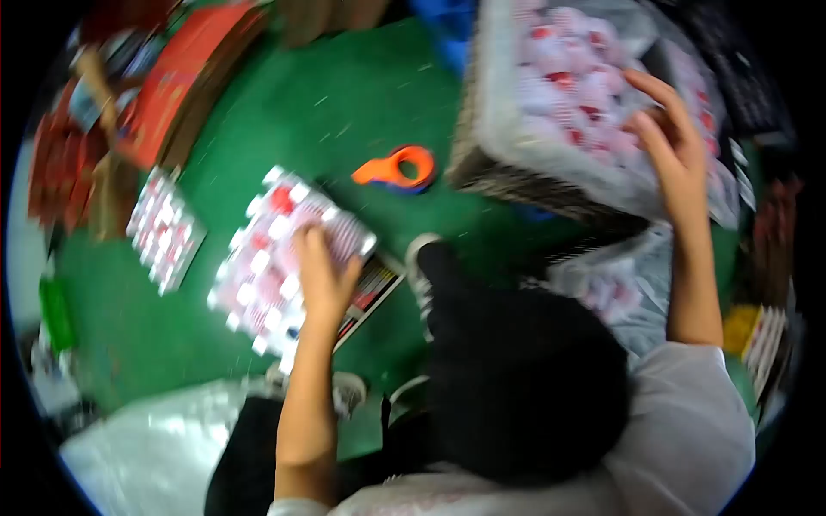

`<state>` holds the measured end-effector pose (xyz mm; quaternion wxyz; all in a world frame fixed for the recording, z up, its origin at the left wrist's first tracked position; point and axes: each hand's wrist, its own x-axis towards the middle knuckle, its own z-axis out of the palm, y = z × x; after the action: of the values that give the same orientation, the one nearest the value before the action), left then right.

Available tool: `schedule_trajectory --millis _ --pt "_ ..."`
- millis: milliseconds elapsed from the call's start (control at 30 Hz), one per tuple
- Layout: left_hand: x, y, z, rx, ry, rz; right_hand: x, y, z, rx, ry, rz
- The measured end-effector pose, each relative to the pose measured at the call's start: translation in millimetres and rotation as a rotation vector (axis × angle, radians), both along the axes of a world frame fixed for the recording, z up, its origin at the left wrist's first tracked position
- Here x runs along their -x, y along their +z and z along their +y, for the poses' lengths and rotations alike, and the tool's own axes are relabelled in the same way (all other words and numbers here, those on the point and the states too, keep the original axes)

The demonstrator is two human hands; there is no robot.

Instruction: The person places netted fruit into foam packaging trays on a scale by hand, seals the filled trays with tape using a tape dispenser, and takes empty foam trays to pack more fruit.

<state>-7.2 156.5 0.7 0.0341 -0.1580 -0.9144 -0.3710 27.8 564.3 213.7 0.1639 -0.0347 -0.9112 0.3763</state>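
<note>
Right hand (pixel 675 142): thumb, finger parted beside pink-white pieces (pixel 572 82); likely light, smooth, best pinched round sides. Left hand (pixel 322 284) over filled white grid (pixel 256 206); grip can't be told.

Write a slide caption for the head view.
Left hand at a filled box, right hand at a plastic-lined crate.

Crate (pixel 495 170) right of divider grid (pixel 279 226)

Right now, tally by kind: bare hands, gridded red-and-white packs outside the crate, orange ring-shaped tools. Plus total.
Bare hands: 2 (left hand, right hand)
Gridded packs: 2 (larger pack at the left hand, smaller pack)
Orange tool: 1
Total: 5
</note>
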Motion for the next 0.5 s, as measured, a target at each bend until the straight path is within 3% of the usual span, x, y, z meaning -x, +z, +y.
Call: schedule_trajectory --millis 100,233,300,400,433,467,500 --pt "-8 8 11 0.214 -0.043 0.107 11 9 37 -0.018 -0.075 0.118" --pt "-5 31 25 0.313 -0.067 -0.048 44 5 111 -0.206 -0.178 0.08" --pt "-4 21 26 0.299 -0.082 0.006 58 -9 139 -0.277 -0.176 -0.088" --pt "-7 10 32 0.321 -0.072 0.044 87 -40 146 -0.667 -0.074 -0.486" --pt "-9 2 32 0.417 -0.043 -0.013 97 -66 148 -0.704 -0.065 -0.635" --pt "-12 -4 31 0.463 -0.047 0.021 105 -111 164 -0.917 0.039 -0.682" --pt "-14 -9 31 0.508 -0.044 0.059 92 -114 130 -0.983 -0.084 -0.745"
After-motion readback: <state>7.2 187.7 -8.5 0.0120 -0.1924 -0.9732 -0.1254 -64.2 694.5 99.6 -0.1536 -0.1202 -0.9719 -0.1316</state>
